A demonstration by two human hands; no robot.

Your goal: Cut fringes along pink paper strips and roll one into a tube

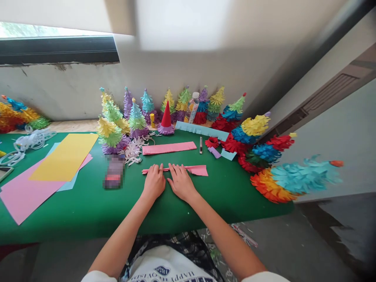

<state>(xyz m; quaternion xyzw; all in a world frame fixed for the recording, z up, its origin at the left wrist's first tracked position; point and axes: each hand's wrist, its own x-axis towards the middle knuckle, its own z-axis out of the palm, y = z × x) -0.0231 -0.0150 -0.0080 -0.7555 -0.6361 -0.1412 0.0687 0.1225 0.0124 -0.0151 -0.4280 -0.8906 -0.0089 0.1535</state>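
A narrow pink paper strip (198, 170) lies across the green table, folded tight along its left and middle parts and flaring wider at its right end. My left hand (154, 181) grips the left part of the strip, fingers bent over it. Beside it, my right hand (181, 181) presses the middle of the strip with its fingers close together. Just beyond my hands rests another pink strip with a fringed edge (169, 148). A utility knife (201, 145) is to the right of that strip. Further back stands a red paper cone (166, 116) with a purple fringe at its base.
Fringed paper trees (112, 113) line the back and right of the green table (85, 219). Yellow and pink sheets (64, 156) lie left, near a blurred-out object (114, 172). A bottle (192, 106), glue stick (152, 120), blue strip (202, 131) and white paper scraps (133, 150) sit behind.
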